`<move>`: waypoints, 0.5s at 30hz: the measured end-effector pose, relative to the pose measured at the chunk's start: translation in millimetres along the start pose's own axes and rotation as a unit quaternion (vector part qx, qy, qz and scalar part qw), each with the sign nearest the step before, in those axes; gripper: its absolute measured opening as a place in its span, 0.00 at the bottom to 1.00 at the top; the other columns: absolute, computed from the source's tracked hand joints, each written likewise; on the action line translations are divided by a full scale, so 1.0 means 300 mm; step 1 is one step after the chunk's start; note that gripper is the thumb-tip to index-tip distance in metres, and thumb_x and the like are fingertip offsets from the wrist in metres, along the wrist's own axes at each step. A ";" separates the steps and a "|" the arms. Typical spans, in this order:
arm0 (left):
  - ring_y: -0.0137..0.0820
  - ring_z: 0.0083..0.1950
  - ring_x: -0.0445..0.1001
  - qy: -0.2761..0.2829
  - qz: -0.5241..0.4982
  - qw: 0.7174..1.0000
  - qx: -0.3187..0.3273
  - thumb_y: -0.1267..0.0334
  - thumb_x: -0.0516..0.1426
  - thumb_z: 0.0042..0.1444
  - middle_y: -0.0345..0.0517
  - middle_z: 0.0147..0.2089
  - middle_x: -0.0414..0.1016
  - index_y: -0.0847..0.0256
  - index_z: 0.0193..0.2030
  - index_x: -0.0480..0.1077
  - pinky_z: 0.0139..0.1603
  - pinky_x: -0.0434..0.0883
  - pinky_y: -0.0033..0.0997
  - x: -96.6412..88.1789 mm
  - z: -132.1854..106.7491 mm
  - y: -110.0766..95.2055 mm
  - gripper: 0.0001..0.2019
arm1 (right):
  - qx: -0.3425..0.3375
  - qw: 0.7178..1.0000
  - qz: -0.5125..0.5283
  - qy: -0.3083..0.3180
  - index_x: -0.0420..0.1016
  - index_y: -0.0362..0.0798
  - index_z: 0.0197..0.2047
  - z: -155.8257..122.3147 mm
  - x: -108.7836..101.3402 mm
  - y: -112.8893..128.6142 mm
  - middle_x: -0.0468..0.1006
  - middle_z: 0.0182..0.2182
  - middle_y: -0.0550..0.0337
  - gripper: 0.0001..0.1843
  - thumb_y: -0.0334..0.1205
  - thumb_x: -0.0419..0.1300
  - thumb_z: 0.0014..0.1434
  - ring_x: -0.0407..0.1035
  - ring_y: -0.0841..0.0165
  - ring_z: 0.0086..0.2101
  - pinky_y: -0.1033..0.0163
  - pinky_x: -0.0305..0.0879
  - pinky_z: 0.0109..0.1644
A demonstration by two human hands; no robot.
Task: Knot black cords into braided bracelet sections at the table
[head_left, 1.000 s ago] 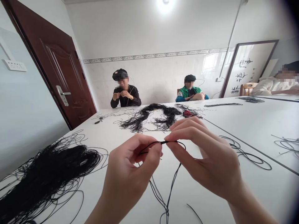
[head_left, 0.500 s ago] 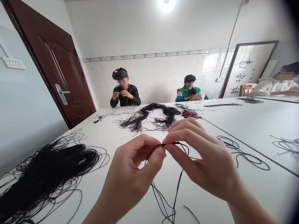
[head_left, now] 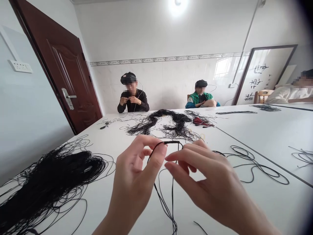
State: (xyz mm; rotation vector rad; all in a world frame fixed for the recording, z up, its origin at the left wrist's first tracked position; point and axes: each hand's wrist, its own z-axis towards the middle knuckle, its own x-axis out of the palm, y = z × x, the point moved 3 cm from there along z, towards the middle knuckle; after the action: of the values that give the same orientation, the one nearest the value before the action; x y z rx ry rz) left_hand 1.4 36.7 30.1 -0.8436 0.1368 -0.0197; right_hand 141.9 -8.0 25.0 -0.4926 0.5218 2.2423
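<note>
Black cord is what I have raised between my 2 hands, above the counter, with a short, thicker wrapped stretch along the top and a loop dropping below it. My left hand is pinching the left end of that stretch, with thumb and fingertips pressed together on the cord. My right hand is just beside it, thumb and fingers apart, and the cord runs down through that gap; as far as I can tell, this hand is not pinching anything. The loose lengths hang down and land on the counter below my hands.

As I judge it, the step in hand is working on that wrapped stretch, with the cord being repositioned between my fingers. This calls for a firm left pinch so the wrap can't slip, while my right fingers close back onto the cord.

To my left lies a large tangled bundle of black cord. Ahead is a long heap of the same cord, beside a small red object that I can't make out. A looped length of cord lies to my right. Across the counter, 2 people sit, 1 in a dark top with both hands raised in front of them.
</note>
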 end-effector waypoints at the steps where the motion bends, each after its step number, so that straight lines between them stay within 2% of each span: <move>1: 0.18 0.30 0.70 0.000 -0.005 1.000 0.000 0.69 0.60 0.60 0.28 0.26 0.73 0.52 0.30 0.73 0.35 0.68 0.10 0.004 -0.002 0.003 0.09 | 0.023 1.000 0.005 0.005 0.66 0.48 0.32 -0.001 0.009 -0.001 0.64 0.21 0.70 0.09 0.36 0.57 0.66 0.58 0.77 0.23 0.64 0.59 0.37; 5: 0.20 0.31 0.69 0.015 -0.036 0.999 -0.015 0.69 0.60 0.58 0.29 0.27 0.73 0.52 0.29 0.73 0.32 0.67 0.12 0.025 -0.010 0.017 0.09 | 0.070 0.997 0.044 -0.013 0.63 0.51 0.33 -0.005 0.032 -0.006 0.64 0.23 0.71 0.08 0.35 0.55 0.66 0.60 0.78 0.25 0.68 0.58 0.33; 8: 0.20 0.30 0.69 0.018 -0.052 0.998 -0.029 0.70 0.60 0.58 0.29 0.26 0.72 0.53 0.29 0.73 0.31 0.67 0.12 0.033 -0.012 0.019 0.09 | 0.060 0.996 0.060 -0.016 0.58 0.49 0.30 -0.007 0.042 -0.005 0.61 0.22 0.72 0.12 0.31 0.54 0.66 0.57 0.79 0.24 0.70 0.57 0.32; 12: 0.19 0.28 0.67 0.022 -0.080 0.996 -0.034 0.70 0.59 0.59 0.30 0.25 0.70 0.54 0.28 0.73 0.30 0.67 0.12 0.033 -0.009 0.013 0.10 | 0.057 0.996 0.072 -0.009 0.60 0.50 0.33 -0.005 0.057 -0.006 0.65 0.25 0.70 0.09 0.30 0.56 0.63 0.59 0.78 0.27 0.71 0.58 0.32; 15: 0.19 0.29 0.67 0.024 -0.091 0.995 -0.037 0.70 0.60 0.59 0.30 0.26 0.70 0.54 0.30 0.73 0.32 0.67 0.11 0.031 -0.008 0.017 0.09 | 0.052 0.996 0.065 -0.018 0.58 0.48 0.31 0.001 0.063 -0.006 0.62 0.24 0.71 0.11 0.29 0.53 0.65 0.56 0.78 0.25 0.70 0.58 0.34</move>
State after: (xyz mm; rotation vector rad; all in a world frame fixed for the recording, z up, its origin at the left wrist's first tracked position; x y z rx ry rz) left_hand 10.1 37.7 23.6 -0.9288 0.1067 -0.2078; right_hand 131.3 4.6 15.5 -0.3729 0.6651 2.3289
